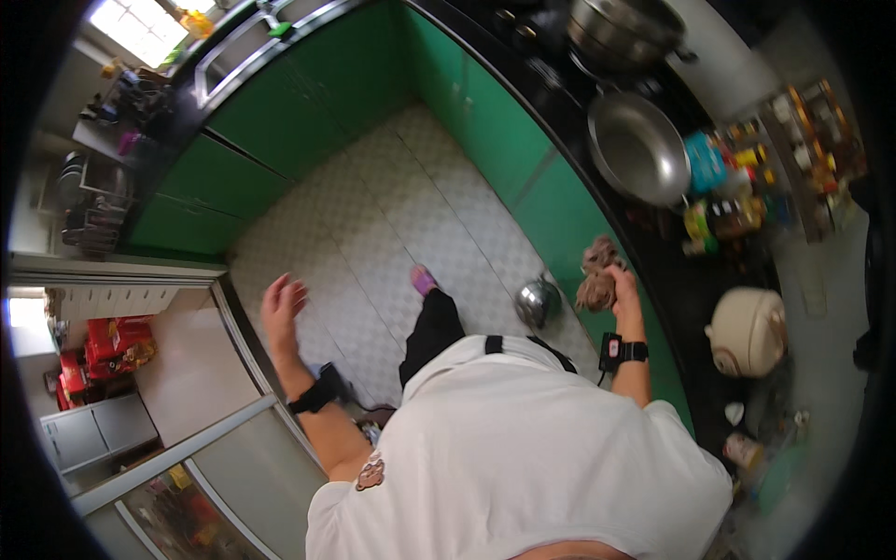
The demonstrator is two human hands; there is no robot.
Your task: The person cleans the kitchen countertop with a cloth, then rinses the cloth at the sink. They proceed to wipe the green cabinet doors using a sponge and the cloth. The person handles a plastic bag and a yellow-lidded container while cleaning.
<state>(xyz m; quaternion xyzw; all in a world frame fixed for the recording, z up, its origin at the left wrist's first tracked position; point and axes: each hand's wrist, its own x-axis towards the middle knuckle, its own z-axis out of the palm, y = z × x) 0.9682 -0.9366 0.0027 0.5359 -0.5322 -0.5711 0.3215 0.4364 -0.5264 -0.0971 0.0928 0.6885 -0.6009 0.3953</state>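
Observation:
My right hand [624, 285] grips a crumpled brown cloth [597, 290], which hangs on both sides of my fingers in front of the green cabinet doors. Some way to the left, above the tiled floor, my left hand [284, 301] is raised with bent fingers and holds nothing. A shiny metal kettle or pot [537, 302] stands on the floor near the cabinet base, left of the cloth. One foot in a purple slipper [423, 280] is on the floor between my hands.
On the dark counter at right are a steel wok [640, 148], a large steel pot [625, 31], sauce bottles [728, 215] and a cream rice cooker [747, 332]. A sink [241, 56] lies at upper left. A sliding door frame [175, 455] stands at lower left.

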